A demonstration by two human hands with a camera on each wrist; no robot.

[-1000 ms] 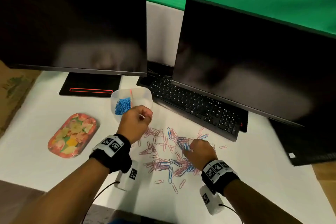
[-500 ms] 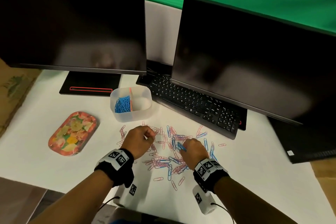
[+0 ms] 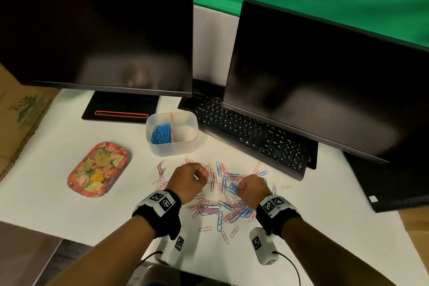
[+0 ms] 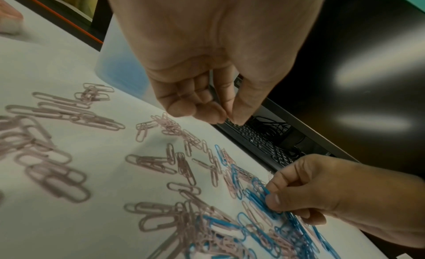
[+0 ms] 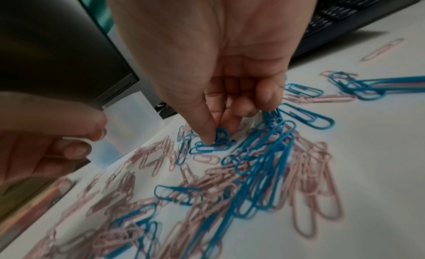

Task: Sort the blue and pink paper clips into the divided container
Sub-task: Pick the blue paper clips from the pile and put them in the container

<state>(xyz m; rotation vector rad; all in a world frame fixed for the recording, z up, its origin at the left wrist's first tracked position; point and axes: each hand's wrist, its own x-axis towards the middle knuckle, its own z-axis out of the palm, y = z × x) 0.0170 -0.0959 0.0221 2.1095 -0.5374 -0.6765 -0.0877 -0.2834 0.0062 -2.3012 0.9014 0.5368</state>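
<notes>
Right hand (image 3: 253, 189) pinches a bunch of blue clips (image 5: 222, 135) off the scattered heap (image 3: 222, 202). Left hand (image 3: 189, 181) hovers curled, thumb against fingertips, apparently empty. Divided container (image 3: 173, 146) sits far-left of both hands, nearer the left; blue compartment on its left side.

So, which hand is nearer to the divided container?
The left hand. It hovers over the pink clips just in front of the divided container; the right hand is further right, pinching blue paper clips in the pile.
</notes>
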